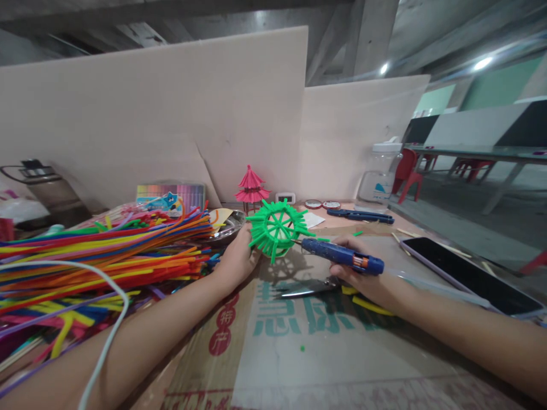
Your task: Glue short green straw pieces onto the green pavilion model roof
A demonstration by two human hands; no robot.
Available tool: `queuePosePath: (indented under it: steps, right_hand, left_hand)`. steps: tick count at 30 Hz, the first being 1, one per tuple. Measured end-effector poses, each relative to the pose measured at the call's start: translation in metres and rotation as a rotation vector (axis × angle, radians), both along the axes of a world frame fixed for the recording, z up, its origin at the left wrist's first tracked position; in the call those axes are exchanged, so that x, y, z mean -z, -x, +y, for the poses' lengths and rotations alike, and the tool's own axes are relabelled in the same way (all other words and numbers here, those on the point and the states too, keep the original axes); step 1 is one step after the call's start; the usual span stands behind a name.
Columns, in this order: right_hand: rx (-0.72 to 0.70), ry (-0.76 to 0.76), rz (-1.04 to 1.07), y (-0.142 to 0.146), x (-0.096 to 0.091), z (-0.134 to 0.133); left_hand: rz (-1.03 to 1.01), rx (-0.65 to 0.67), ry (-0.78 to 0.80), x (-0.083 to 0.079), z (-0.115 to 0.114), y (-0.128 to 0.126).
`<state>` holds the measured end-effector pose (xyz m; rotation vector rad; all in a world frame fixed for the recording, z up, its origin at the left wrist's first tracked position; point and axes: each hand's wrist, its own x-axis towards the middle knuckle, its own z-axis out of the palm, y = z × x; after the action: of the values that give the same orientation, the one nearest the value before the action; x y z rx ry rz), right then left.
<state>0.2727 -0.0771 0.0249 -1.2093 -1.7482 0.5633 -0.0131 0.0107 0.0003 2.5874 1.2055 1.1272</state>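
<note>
My left hand (242,250) is closed on the left edge of a green pipe-cleaner wheel (277,226), which has spokes inside a ring and short strips sticking outward all round. The wheel is held up off the work surface, and its shadow falls below. In my right hand (356,265) is a blue hot glue gun (342,254), its nozzle pointing left at the wheel's lower right edge. Whether the tip touches the wheel I cannot tell. Beneath the glue gun lie scissors (307,287), blades to the left, with yellow handles partly hidden by my right hand.
Bundles of coloured pipe cleaners (106,245) cover the left side, crossed by a white cable (123,302). A pink pagoda model (251,185) stands behind the wheel. Blue pliers (361,216), a clear bottle (378,179) and a phone (465,273) are on the right. Cardboard (205,359) lies in front.
</note>
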Motion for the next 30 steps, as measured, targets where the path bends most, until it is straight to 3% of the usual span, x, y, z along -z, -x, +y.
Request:
queuePosePath:
  steps: [6,30]
  right_hand:
    - [-0.024,0.037,0.019,-0.0014,0.0066,0.0026]
    - [-0.008,0.05,0.022,0.0007,0.0019,-0.0008]
  left_hand:
    - [0.007,-0.008,0.019,-0.0036,-0.0026,-0.0018]
    - [-0.012,-0.009,0.008,-0.0003,0.0003,-0.0009]
